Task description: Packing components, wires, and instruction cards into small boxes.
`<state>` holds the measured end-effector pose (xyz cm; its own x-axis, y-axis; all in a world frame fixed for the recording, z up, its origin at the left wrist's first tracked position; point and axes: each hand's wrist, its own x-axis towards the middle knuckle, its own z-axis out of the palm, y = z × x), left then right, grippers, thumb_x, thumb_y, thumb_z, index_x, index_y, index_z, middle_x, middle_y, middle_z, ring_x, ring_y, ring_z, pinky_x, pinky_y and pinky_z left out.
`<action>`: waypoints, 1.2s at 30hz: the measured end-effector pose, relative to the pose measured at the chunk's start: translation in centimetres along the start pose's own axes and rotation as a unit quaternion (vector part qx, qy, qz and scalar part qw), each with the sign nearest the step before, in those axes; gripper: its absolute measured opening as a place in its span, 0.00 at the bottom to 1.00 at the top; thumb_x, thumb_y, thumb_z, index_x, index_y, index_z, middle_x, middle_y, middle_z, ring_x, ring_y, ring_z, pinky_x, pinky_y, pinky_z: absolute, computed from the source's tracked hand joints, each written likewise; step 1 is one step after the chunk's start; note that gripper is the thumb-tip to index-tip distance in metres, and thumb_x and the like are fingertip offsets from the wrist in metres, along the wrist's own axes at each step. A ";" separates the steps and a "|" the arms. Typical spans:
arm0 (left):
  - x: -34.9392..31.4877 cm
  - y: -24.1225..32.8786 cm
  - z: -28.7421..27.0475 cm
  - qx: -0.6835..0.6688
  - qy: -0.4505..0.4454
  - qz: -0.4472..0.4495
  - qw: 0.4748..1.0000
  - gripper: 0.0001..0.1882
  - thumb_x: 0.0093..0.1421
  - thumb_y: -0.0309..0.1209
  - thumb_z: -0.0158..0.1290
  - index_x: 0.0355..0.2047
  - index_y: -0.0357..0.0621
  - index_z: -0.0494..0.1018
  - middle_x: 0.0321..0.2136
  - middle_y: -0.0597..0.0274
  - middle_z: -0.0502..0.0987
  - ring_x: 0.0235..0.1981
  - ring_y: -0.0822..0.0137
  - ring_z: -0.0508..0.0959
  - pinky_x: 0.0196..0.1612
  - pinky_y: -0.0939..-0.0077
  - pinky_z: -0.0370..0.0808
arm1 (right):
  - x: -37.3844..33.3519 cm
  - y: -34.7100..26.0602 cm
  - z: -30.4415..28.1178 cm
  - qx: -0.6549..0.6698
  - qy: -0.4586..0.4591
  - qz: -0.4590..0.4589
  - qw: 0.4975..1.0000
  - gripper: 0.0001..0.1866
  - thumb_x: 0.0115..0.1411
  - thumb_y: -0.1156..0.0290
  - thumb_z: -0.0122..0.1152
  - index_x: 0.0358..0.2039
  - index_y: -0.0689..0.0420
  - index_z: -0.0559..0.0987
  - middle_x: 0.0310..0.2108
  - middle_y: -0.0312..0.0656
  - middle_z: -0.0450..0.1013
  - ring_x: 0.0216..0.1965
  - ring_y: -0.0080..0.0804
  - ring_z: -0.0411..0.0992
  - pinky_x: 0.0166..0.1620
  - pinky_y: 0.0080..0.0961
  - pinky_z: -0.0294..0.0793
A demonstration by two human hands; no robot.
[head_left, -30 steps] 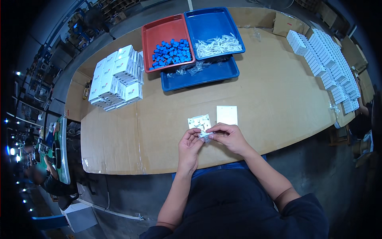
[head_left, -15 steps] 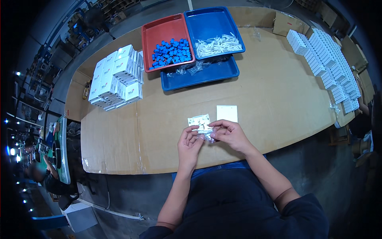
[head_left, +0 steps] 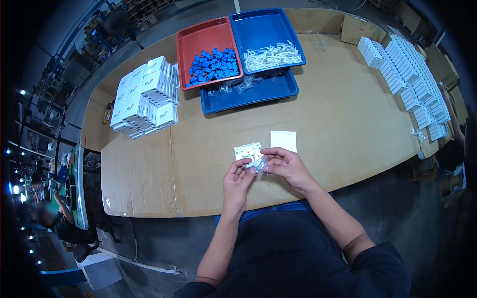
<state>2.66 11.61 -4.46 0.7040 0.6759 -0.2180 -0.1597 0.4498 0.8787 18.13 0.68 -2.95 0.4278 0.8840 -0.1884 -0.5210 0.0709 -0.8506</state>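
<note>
Between my two hands is a small clear plastic bag (head_left: pixel 257 164), its contents too small to make out. The fingers of my left hand (head_left: pixel 236 183) pinch its left side, and my right hand (head_left: pixel 288 169) pinches its right side. Just beyond my fingers lies a white square plastic housing (head_left: pixel 247 150) with its detailed inner side facing up, partly hidden by the bag and fingertips. A flat white square cover (head_left: pixel 283 141) rests on the cardboard behind my right hand.
A red tray (head_left: pixel 204 36) of blue parts and a blue tray (head_left: pixel 262 31) of white slim pieces rest over a lower blue tray (head_left: pixel 251 101) holding clear bags. White boxes (head_left: pixel 134 102) are stacked at left; rows of white units (head_left: pixel 410 74) stand at right. A person (head_left: pixel 64 223) sits far left.
The clear bag has shifted slightly and shows more plainly between my fingers. My hands have barely moved. At the far right edge, another person has moved.
</note>
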 end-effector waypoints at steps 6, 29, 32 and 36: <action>-0.2 0.2 0.7 -0.103 0.004 -0.083 0.991 0.14 0.66 0.19 0.55 0.52 0.37 0.72 0.43 0.57 0.79 0.40 0.71 0.80 0.48 0.75 0.79 | -0.1 0.3 -0.4 -0.050 -0.014 0.047 0.998 0.14 0.63 0.81 0.65 0.49 0.68 0.80 0.39 0.41 0.80 0.41 0.24 0.80 0.48 0.21 0.80; 1.0 -0.3 -2.2 0.065 -0.056 -0.080 0.993 0.13 0.69 0.27 0.57 0.51 0.34 0.77 0.36 0.63 0.80 0.34 0.76 0.77 0.40 0.81 0.77 | 0.0 -0.7 -2.0 -0.206 -0.044 0.002 0.978 0.10 0.69 0.80 0.55 0.44 0.65 0.84 0.33 0.39 0.79 0.34 0.22 0.77 0.39 0.23 0.78; 1.1 -0.2 -2.3 0.089 -0.042 -0.040 0.994 0.13 0.68 0.26 0.59 0.51 0.33 0.78 0.37 0.63 0.81 0.35 0.77 0.77 0.41 0.82 0.75 | 0.2 -0.9 -1.7 -0.251 -0.065 -0.044 0.965 0.09 0.68 0.78 0.58 0.45 0.65 0.84 0.34 0.40 0.80 0.35 0.22 0.77 0.40 0.22 0.78; 2.3 0.8 -2.4 0.247 -0.027 0.012 0.969 0.12 0.65 0.26 0.62 0.48 0.35 0.80 0.38 0.61 0.82 0.35 0.76 0.76 0.42 0.80 0.74 | 1.3 -1.0 -1.5 -0.326 -0.035 -0.051 0.943 0.09 0.67 0.75 0.63 0.45 0.63 0.84 0.34 0.38 0.80 0.37 0.21 0.77 0.41 0.21 0.77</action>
<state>2.49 14.90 -5.26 0.7419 0.6448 -0.1841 0.1640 0.0918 0.9822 20.29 1.05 -3.12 0.3898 0.9178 -0.0762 0.0955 -0.1226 -0.9879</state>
